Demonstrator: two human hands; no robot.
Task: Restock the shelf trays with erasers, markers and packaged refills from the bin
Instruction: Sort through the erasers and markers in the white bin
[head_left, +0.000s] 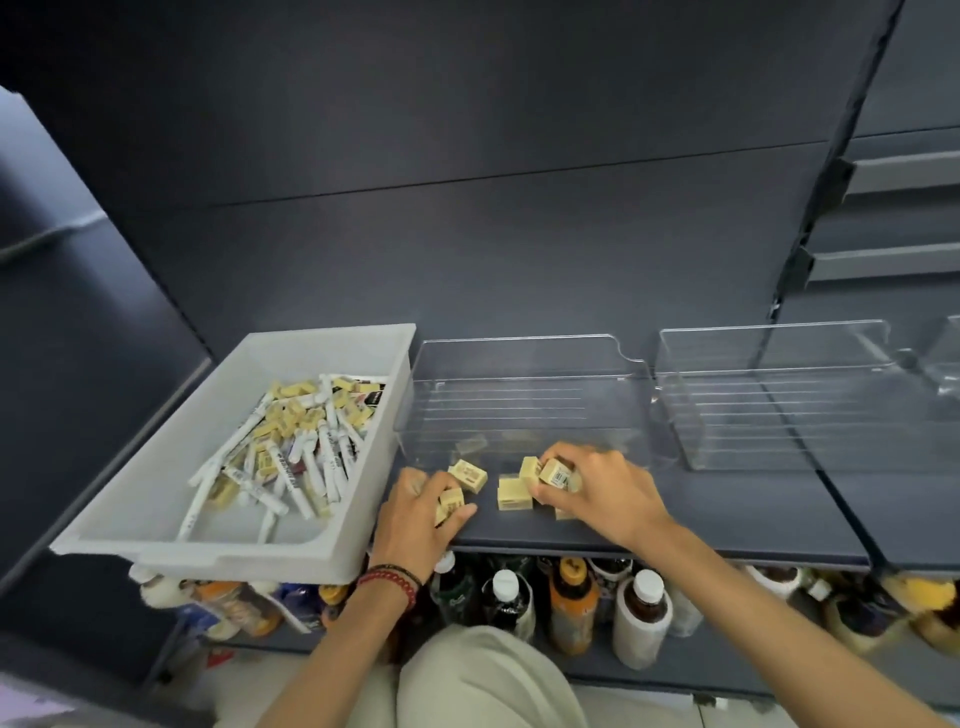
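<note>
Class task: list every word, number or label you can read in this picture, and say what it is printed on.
Nothing here can be read.
Eraser in the right hand: barcode-like label, too small.
Markers in the bin: dark barrel print, blurred.
Bottles below the shelf: labels blurred.

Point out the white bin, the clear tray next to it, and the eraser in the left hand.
white bin (208, 556): head view, front rim.
clear tray (519, 358): head view, back wall.
eraser (450, 500): head view, its exposed yellow side.
</note>
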